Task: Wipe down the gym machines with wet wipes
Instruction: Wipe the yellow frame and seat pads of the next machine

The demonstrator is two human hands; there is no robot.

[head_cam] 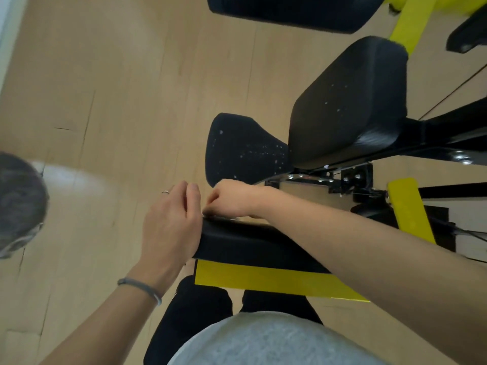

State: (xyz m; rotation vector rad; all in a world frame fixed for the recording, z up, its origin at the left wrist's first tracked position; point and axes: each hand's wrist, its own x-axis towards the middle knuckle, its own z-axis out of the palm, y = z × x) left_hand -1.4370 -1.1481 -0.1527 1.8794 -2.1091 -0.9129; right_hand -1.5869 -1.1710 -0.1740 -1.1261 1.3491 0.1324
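Note:
A black padded cushion point(245, 243) on a yellow frame bar point(263, 279) lies just in front of me. My left hand point(171, 222) rests against the pad's left end, thumb up by its top edge. My right hand point(229, 198) is curled at the pad's far top edge, fingers bent down over it. Whether it holds a wipe is hidden; only a thin pale sliver shows under the fingers. Beyond sit a small black seat pad point(242, 151) with white specks and a larger tilted black pad point(350, 101).
Wooden floor point(118, 88) spreads to the left. Black and yellow machine frame point(403, 206) with bolts and a cable fills the right. Another black pad point(290, 11) is at the top. A person's head point(18, 204) shows at the left edge. My dark trousers stand below.

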